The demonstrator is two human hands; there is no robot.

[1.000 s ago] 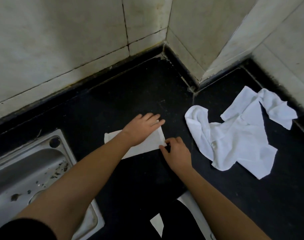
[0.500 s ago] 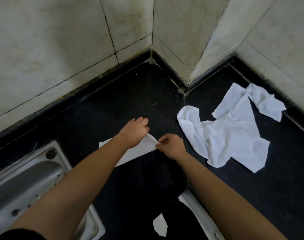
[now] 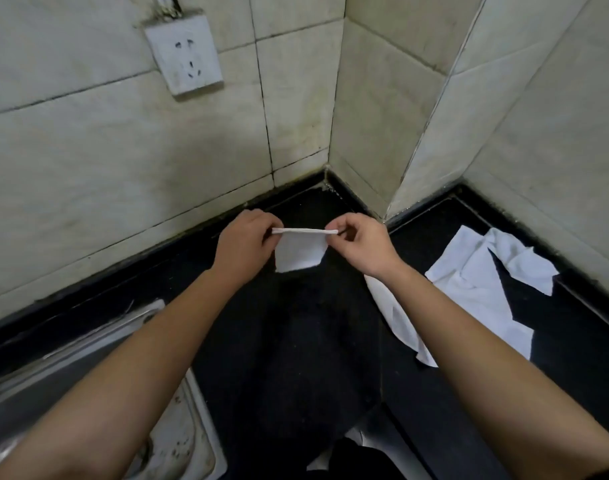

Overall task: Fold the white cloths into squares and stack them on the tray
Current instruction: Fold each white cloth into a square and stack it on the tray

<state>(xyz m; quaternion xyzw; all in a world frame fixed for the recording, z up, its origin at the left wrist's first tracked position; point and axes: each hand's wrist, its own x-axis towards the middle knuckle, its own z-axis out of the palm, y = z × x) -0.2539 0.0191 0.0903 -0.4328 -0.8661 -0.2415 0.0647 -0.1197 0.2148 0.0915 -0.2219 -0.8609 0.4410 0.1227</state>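
A small folded white cloth (image 3: 298, 253) hangs in the air above the black counter (image 3: 296, 341). My left hand (image 3: 242, 242) pinches its upper left corner and my right hand (image 3: 360, 242) pinches its upper right corner. The top edge is pulled straight between them. A pile of crumpled white cloths (image 3: 476, 289) lies on the counter to the right, partly hidden by my right forearm. No tray can be made out for certain.
A steel sink (image 3: 88, 375) sits at the lower left. Tiled walls (image 3: 157, 150) form a corner behind the counter, with a wall socket (image 3: 185, 50) at upper left. White pieces (image 3: 358, 441) show at the bottom edge near a dark shape.
Both hands lifted the folded cloth off the counter and now hold it up by its top corners. The view tilted upward, showing the socket.
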